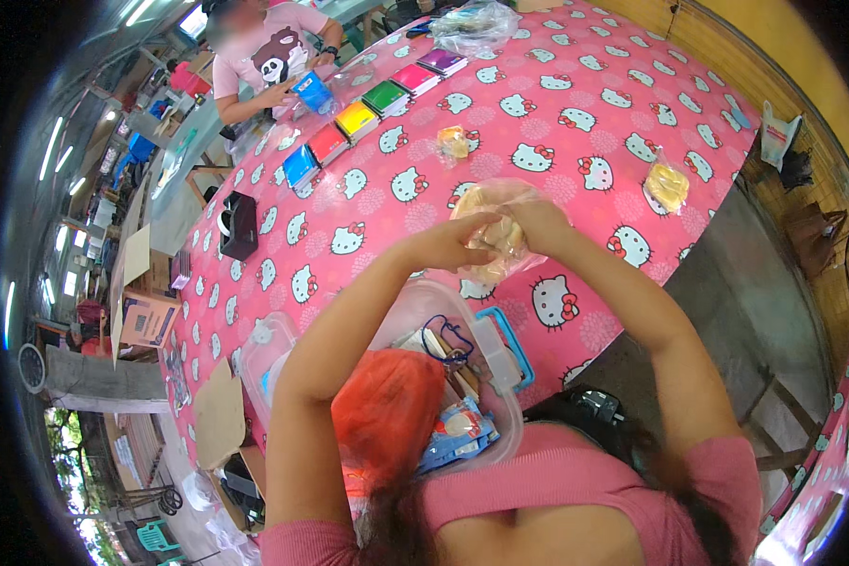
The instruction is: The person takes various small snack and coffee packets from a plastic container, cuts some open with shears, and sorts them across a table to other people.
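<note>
My left hand point(457, 243) and my right hand point(536, 224) both grip a clear plastic bag point(496, 200) with pale yellowish food inside, held just above the pink cat-patterned tablecloth point(557, 123). The fingers pinch the bag's lower part, close together. Two more small filled bags lie on the table: one point(454, 141) beyond my hands, another point(668, 184) to the right near the edge.
A clear plastic tub point(486, 335) with a blue clasp, an orange bag point(391, 410) and small packets sits in front of me. A row of coloured boxes point(358, 120) lies at the far left, where another person point(264, 61) holds a blue cup. A black tape dispenser point(239, 224) stands left.
</note>
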A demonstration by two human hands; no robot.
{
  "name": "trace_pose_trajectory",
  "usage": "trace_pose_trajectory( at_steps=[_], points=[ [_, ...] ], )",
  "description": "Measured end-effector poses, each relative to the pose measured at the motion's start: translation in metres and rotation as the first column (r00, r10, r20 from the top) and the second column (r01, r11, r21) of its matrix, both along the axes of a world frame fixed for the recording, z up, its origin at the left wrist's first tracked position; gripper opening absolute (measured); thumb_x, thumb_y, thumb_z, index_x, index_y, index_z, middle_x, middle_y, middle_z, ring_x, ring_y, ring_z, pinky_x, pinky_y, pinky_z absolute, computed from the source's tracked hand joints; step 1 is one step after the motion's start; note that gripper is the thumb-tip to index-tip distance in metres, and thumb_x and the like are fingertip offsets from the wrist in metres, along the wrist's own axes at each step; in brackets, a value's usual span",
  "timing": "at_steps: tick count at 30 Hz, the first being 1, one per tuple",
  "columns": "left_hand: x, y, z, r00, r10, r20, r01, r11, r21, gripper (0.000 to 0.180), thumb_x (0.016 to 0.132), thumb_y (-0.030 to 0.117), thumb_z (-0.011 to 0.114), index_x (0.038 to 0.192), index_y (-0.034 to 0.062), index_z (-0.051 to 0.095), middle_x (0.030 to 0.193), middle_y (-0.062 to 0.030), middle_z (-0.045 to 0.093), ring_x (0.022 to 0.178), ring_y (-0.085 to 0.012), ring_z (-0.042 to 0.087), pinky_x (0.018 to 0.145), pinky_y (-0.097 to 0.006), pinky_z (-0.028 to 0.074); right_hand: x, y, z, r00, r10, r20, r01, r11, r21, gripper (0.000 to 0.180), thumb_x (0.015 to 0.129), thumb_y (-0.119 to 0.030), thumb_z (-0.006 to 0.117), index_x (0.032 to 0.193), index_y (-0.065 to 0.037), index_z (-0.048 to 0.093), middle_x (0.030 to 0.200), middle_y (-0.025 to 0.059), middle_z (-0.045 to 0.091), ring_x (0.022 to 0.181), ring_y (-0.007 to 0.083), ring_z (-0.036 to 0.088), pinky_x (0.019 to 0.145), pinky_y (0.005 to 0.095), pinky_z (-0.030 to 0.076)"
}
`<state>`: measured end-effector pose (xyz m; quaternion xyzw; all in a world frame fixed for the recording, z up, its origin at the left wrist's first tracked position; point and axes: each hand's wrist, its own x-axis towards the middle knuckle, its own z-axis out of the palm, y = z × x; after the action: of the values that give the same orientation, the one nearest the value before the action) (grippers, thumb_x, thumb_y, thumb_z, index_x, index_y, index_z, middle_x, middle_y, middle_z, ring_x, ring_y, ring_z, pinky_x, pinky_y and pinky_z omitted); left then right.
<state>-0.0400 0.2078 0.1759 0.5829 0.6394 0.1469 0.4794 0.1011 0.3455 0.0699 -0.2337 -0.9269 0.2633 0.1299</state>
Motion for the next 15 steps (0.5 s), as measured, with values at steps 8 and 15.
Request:
trace_pose_trajectory(
  at_steps=[8, 15],
  points=[
    [0.001, -0.002, 0.004, 0.999, 0.009, -0.034, -0.01, 0.999, -0.042, 0.061, 0.083, 0.029, 0.058, 0.135, 0.02, 0.028, 0.089, -0.0089, 0.056, 0.072, -0.0161, 0.057, 0.059, -0.028, 0.048, 0.039, 0.004, 0.054, 0.969, -0.143, -0.2, 0.064, 0.933, -0.353, 0.039, 0.065, -0.002, 0.059, 0.104, -0.002, 0.057, 0.096, 0.0104, 0.061, 0.086, 0.0172, 0.059, 0.072, 0.0301, 0.048],
    [-0.006, -0.006, 0.0, 0.99, -0.042, -0.133, 0.036, 0.998, -0.044, 0.065, 0.081, 0.034, 0.061, 0.135, 0.0161, 0.029, 0.086, -0.0088, 0.057, 0.07, -0.0163, 0.057, 0.057, -0.028, 0.048, 0.09, -0.007, 0.062, 0.737, -0.368, -0.567, -0.549, 0.164, -0.819, 0.063, 0.066, -0.002, 0.053, 0.127, -0.004, 0.035, 0.114, 0.012, 0.052, 0.1, 0.0227, 0.056, 0.084, 0.0333, 0.047]
  ],
)
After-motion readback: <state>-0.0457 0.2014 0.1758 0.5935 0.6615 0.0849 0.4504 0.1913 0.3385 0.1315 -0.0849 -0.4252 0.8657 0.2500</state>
